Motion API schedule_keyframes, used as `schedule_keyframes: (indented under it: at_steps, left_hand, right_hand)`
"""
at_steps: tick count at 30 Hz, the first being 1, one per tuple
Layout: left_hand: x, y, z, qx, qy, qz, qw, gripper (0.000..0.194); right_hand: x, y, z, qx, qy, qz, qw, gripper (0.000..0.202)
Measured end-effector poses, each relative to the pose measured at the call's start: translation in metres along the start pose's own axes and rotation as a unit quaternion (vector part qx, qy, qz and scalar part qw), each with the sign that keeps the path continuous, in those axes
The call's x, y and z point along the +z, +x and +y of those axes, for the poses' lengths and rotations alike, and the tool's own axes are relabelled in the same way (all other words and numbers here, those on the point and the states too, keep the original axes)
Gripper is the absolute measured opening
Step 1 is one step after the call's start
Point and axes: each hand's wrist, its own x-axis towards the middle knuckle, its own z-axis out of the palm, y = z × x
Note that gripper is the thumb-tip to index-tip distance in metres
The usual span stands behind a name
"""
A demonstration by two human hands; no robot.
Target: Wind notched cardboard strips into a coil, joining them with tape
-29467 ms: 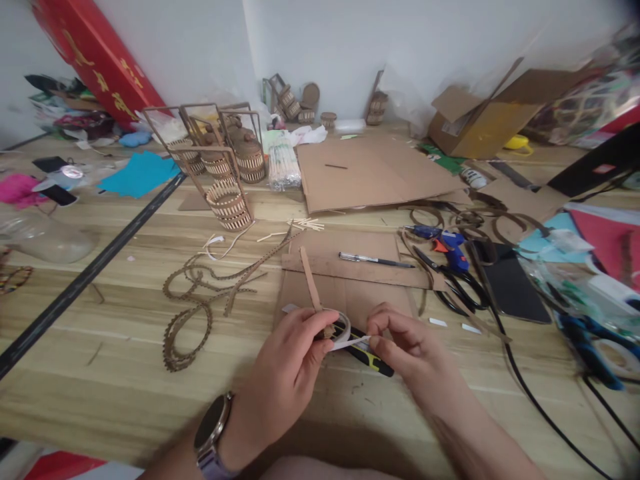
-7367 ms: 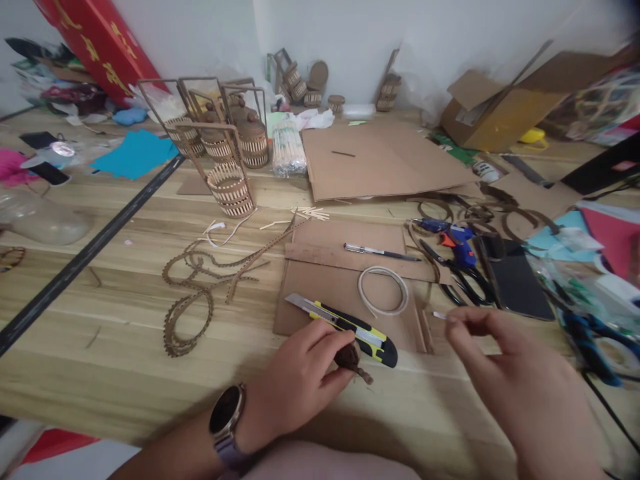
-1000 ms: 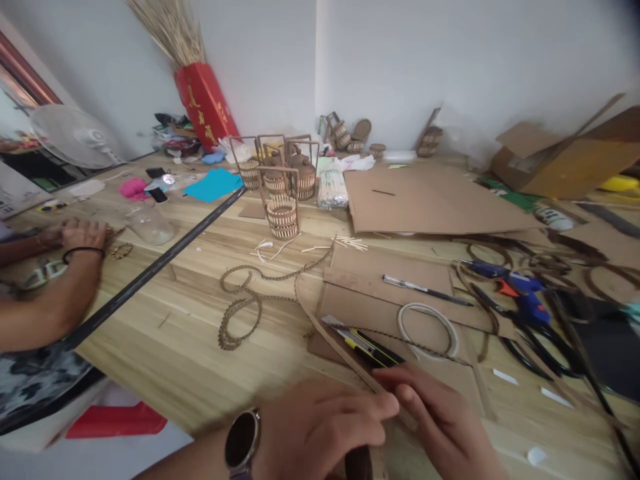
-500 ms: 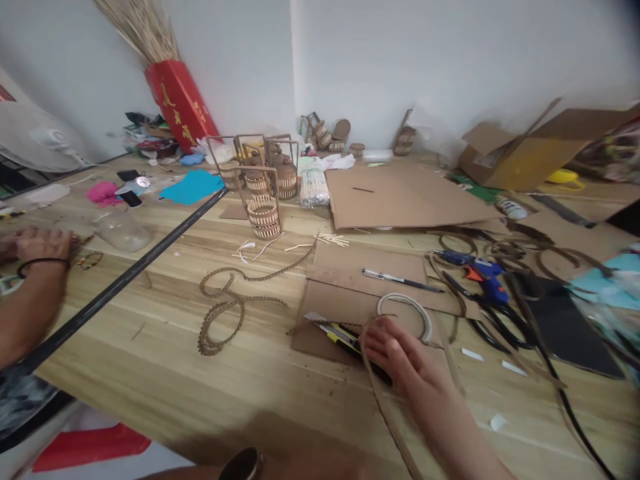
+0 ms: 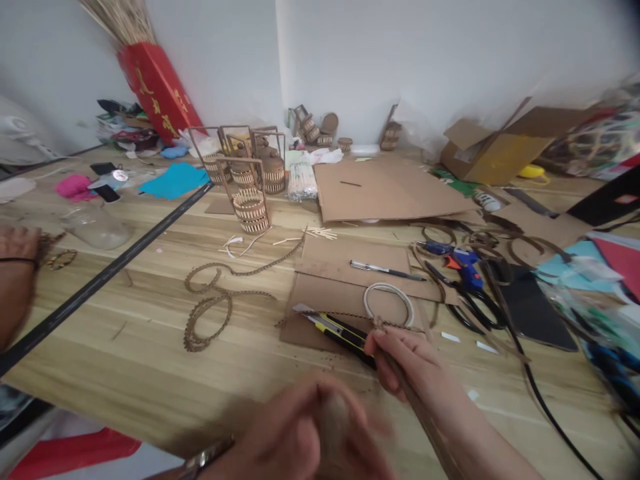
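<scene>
My right hand (image 5: 415, 367) pinches a long, narrow brown strip (image 5: 423, 417) between thumb and fingers. One end shows at the fingertips, and the rest runs down past the wrist to the bottom edge. My left hand (image 5: 305, 427) is at the bottom middle, smeared by motion. Something pale and blurred shows between its fingers, but I cannot make it out. Just beyond the right hand, a yellow and black utility knife (image 5: 345, 339) and a white ring (image 5: 367, 305) lie on cardboard (image 5: 307, 287). A thin toothed strip (image 5: 327, 314) crosses the knife.
Curled toothed strips (image 5: 227, 313) lie left of the cardboard, and a pen (image 5: 380, 269) rests on it. Small slatted buckets (image 5: 251, 212) with tall handles stand behind. Scissors (image 5: 473, 313) and a blue glue gun (image 5: 467, 267) lie to the right. A co-worker's hand (image 5: 17, 250) is at far left.
My left hand has come up into view from the bottom edge. My right hand has turned and now holds the brown strip up at its fingertips. The view has shifted slightly to the right.
</scene>
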Motion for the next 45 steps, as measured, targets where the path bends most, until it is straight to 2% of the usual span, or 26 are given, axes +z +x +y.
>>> schedule_keyframes:
  at_steps: [1, 2, 3, 5, 8, 11, 15, 18, 22, 25, 29, 32, 38, 42, 45]
  left_hand:
    - [-0.004, 0.006, 0.001, 0.025, -0.001, 0.072, 0.997, 0.039]
    - [-0.007, 0.012, 0.003, 0.028, 0.003, 0.119, 0.992, 0.035]
    - [-0.010, 0.017, 0.004, 0.013, -0.006, 0.143, 0.990, 0.035]
    - [-0.014, 0.027, 0.006, -0.026, -0.018, 0.141, 0.990, 0.040]
    - [-0.020, 0.036, 0.006, -0.044, -0.009, 0.149, 0.988, 0.038]
    - [-0.025, 0.040, 0.005, -0.040, -0.052, 0.171, 0.983, 0.035]
    - [-0.026, 0.045, 0.003, -0.014, -0.166, 0.216, 0.962, 0.037]
    - [-0.020, 0.047, -0.003, 0.028, -0.212, 0.207, 0.955, 0.033]
    - [-0.012, 0.049, -0.012, 0.052, -0.202, 0.167, 0.964, 0.027]
    - [-0.011, 0.050, -0.012, 0.060, -0.160, 0.140, 0.975, 0.027]
    - [-0.020, 0.051, -0.007, 0.034, -0.016, 0.118, 0.992, 0.035]
    - [-0.031, 0.052, -0.010, 0.002, 0.119, 0.125, 0.985, 0.048]
    - [-0.038, 0.052, -0.023, -0.057, 0.187, 0.111, 0.975, 0.054]
    - [-0.037, 0.052, -0.022, -0.064, 0.211, 0.117, 0.968, 0.047]
    - [-0.037, 0.051, -0.019, -0.054, 0.238, 0.117, 0.963, 0.039]
  right_hand:
    - [0.000, -0.002, 0.000, 0.013, -0.024, -0.013, 1.000, 0.040]
    - [0.000, -0.003, -0.001, 0.022, -0.049, -0.024, 0.998, 0.040]
    - [0.000, -0.004, -0.001, 0.026, -0.075, -0.034, 0.996, 0.040]
    - [-0.001, -0.006, -0.002, 0.026, -0.126, -0.054, 0.990, 0.040]
    - [-0.003, -0.005, -0.001, 0.023, -0.185, -0.113, 0.976, 0.038]
    - [-0.008, -0.002, 0.000, 0.002, -0.168, -0.163, 0.972, 0.039]
    - [-0.013, 0.002, 0.003, -0.096, -0.005, -0.095, 0.991, 0.046]
    - [-0.014, 0.005, 0.010, -0.157, 0.040, -0.055, 0.985, 0.043]
    - [-0.010, 0.006, 0.018, -0.216, -0.031, 0.033, 0.975, 0.024]
    - [-0.008, 0.006, 0.018, -0.253, -0.070, 0.082, 0.961, 0.022]
    - [-0.012, 0.007, 0.015, -0.283, -0.062, 0.123, 0.949, 0.023]
    - [-0.017, 0.006, 0.011, -0.270, -0.045, 0.155, 0.949, 0.029]
    - [-0.012, -0.003, 0.005, -0.180, -0.037, 0.081, 0.980, 0.035]
    - [-0.007, -0.004, 0.002, -0.126, -0.040, 0.052, 0.990, 0.035]
    - [-0.006, -0.002, 0.002, -0.115, -0.037, 0.030, 0.992, 0.034]
